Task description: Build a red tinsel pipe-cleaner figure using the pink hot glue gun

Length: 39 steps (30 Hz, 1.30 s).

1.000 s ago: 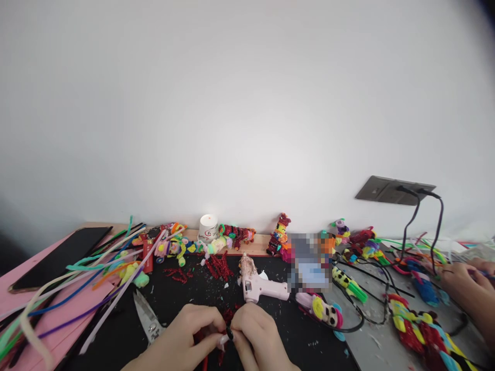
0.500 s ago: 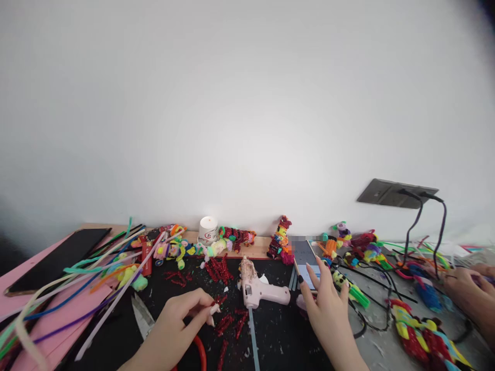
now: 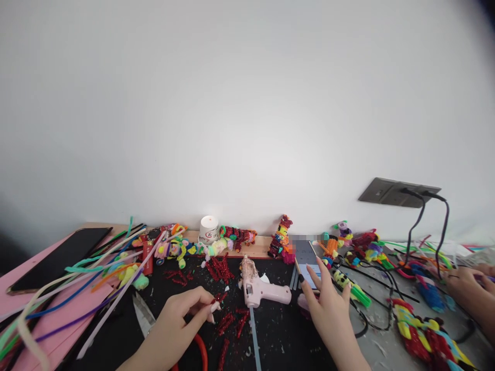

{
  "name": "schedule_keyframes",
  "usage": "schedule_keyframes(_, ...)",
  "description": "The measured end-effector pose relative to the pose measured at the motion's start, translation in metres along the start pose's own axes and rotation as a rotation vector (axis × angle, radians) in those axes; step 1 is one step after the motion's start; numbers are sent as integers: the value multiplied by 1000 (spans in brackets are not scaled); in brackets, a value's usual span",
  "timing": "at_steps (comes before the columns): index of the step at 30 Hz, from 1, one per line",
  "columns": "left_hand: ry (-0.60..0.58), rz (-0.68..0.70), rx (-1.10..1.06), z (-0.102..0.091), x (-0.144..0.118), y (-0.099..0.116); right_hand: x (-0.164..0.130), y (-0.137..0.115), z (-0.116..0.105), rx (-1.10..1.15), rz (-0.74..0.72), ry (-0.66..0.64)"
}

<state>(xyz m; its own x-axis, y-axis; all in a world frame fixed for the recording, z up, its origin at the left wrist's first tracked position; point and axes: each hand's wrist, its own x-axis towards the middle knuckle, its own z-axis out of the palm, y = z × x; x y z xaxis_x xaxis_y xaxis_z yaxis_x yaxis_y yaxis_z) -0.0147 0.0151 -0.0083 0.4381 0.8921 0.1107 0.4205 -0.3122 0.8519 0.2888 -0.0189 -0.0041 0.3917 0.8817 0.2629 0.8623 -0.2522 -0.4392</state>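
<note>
We pinched a red pipe-cleaner piece (image 3: 218,298) in our left hand (image 3: 181,314); our right hand (image 3: 328,304), fingers spread and holding nothing, touched the phone (image 3: 307,257).

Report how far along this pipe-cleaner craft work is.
Done: finished figures line the back edge, and more lie at the right. In hand: the left hand pinches a small red piece among cut red bits; the right hand touches a phone. The glue gun lies unheld. Left, seemingly: a heap of unused stems.
</note>
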Motion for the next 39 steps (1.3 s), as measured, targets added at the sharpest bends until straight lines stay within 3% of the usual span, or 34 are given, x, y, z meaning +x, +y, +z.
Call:
schedule_keyframes(4, -16, 50, 50, 2, -1, 3, -11, -12, -4, 207, -172, 100)
schedule_keyframes(6, -42, 98, 76, 4, -3, 5, -22, -26, -5, 309, -310, 88)
schedule_keyframes(8, -90, 148, 84, 7, -5, 5, -35, -43, -1, 371, -521, 24)
schedule_keyframes(10, -145, 206, 91, 10, -7, 4, -47, -59, 6, 412, -699, -118)
schedule_keyframes(12, -190, 265, 110, 11, -8, 3, -57, -70, 16, 425, -796, -200)
schedule_keyframes(18, -227, 369, 164, 11, -8, 5, -65, -72, 35, 353, -725, -222)
schedule_keyframes(22, -246, 367, 176, 11, -9, 8, -62, -73, 35, 348, -799, -233)
schedule_keyframes(30, -218, 25, 72, 12, -10, 16, -64, -77, 36, 370, -853, -176)
schedule_keyframes(34, -184, -27, 23, 11, -9, 22, -66, -80, 30, 363, -862, -206)
schedule_keyframes(37, -149, -9, 17, 9, -7, 21, -56, -76, 16, 373, -809, -212)
schedule_keyframes(39, -117, 6, 6, 7, -6, 19, -42, -63, 5, 322, -614, -125)
